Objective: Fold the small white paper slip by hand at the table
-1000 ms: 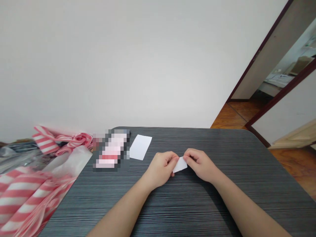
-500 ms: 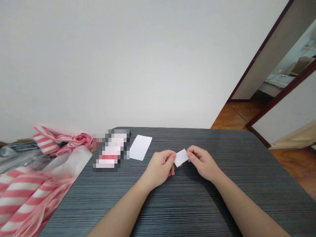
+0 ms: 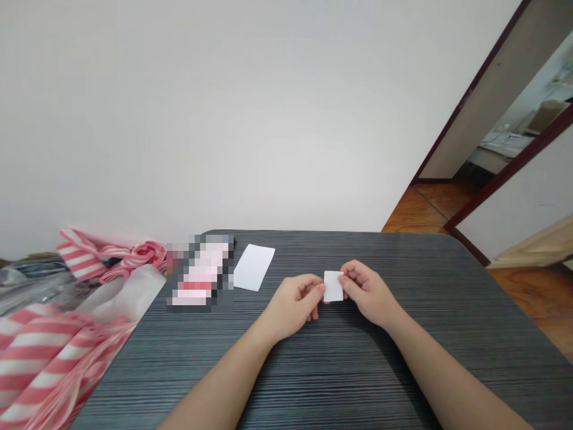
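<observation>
A small white folded paper (image 3: 333,286) is held upright just above the dark striped table (image 3: 340,370), near its middle. My left hand (image 3: 293,304) pinches the paper's left edge with curled fingers. My right hand (image 3: 367,291) grips its right side between thumb and fingertips. A larger white paper sheet (image 3: 254,267) lies flat on the table, behind and to the left of my left hand.
A pixelated pink and white object (image 3: 200,273) lies beside the flat sheet. Pink-and-white striped plastic bags (image 3: 49,352) and clear plastic pile up at the table's left edge. An open doorway (image 3: 505,143) and wooden floor are at right.
The small paper has been lifted slightly and turned from a tilted, flatter pose to standing upright between both hands. Both hands rose a little toward the table's far side.
</observation>
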Demonstrator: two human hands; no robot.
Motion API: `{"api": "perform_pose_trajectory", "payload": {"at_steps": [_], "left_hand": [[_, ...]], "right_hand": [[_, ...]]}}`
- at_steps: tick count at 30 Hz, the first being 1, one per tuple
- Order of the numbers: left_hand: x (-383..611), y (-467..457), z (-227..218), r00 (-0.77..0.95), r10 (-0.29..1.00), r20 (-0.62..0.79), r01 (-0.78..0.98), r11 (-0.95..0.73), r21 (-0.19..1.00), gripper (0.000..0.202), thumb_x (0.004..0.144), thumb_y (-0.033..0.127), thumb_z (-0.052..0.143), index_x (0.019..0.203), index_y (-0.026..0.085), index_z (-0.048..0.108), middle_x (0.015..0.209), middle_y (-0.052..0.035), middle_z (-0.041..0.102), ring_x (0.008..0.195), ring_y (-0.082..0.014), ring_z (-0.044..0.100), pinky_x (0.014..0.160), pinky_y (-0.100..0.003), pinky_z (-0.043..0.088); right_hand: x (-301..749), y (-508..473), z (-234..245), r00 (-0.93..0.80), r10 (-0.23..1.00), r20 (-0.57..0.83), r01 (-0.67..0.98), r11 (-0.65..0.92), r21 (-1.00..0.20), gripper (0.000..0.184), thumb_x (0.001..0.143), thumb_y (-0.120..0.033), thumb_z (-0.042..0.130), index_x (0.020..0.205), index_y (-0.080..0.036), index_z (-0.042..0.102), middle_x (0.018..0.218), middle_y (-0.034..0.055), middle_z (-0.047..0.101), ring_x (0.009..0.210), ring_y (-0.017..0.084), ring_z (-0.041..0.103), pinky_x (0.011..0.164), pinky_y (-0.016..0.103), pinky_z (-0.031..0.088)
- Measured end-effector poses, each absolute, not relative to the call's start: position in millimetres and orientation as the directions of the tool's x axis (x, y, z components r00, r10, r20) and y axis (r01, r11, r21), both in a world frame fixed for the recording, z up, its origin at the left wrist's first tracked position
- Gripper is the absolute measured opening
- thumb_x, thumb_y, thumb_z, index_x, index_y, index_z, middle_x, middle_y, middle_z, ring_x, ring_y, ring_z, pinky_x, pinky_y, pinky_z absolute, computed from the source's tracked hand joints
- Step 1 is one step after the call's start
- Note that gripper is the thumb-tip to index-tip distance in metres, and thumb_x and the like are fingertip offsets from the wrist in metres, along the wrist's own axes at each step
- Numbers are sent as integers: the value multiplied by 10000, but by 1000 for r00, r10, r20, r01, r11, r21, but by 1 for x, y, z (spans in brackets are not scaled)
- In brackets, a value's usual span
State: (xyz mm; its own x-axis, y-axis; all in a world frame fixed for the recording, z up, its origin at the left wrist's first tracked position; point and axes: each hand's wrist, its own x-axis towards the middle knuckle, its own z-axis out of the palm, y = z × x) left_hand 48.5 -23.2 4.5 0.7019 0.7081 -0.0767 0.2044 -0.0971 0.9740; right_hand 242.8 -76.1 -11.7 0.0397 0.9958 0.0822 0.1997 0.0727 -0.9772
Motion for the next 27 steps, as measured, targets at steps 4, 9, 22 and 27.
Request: {"api": "perform_pose_trajectory", "payload": {"at_steps": [4, 9, 22, 27], "left_hand": [[49, -22, 2, 685, 727, -51, 224, -143, 964, 242, 931, 352, 471, 794, 183, 575, 524, 34, 574, 450, -92, 490, 472, -192, 354], [49, -22, 3, 662, 749, -26, 238, -177, 955, 266, 938, 345, 449, 785, 184, 595, 525, 36, 573, 459, -89, 491, 501, -193, 374], [49, -21, 4, 657, 754, -7, 197, -162, 967, 250, 934, 344, 461, 803, 180, 596, 553, 25, 585, 481, -98, 514, 504, -202, 405], [50, -22, 5, 632, 775, -12, 91, -58, 994, 208, 922, 317, 494, 1078, 192, 551, 570, 39, 591, 465, -104, 511, 475, -205, 414]], "right_hand": [[239, -77, -10, 13, 997, 77, 216, 72, -974, 92, 924, -291, 544, 899, -206, 519, 643, -42, 536, 582, 124, 525, 566, 254, 420], [240, -77, -14, -64, 994, 86, 158, 95, -983, 77, 921, -238, 533, 988, -210, 510, 686, -41, 559, 612, 125, 548, 604, 261, 433], [239, -77, -15, -75, 992, 103, 111, 111, -988, 129, 923, -216, 536, 1051, -214, 528, 710, -35, 557, 639, 124, 539, 605, 259, 412], [238, -78, -11, -80, 989, 121, 73, 127, -989, 163, 909, -225, 561, 1071, -212, 565, 732, -25, 573, 644, 122, 539, 599, 255, 421]]}}
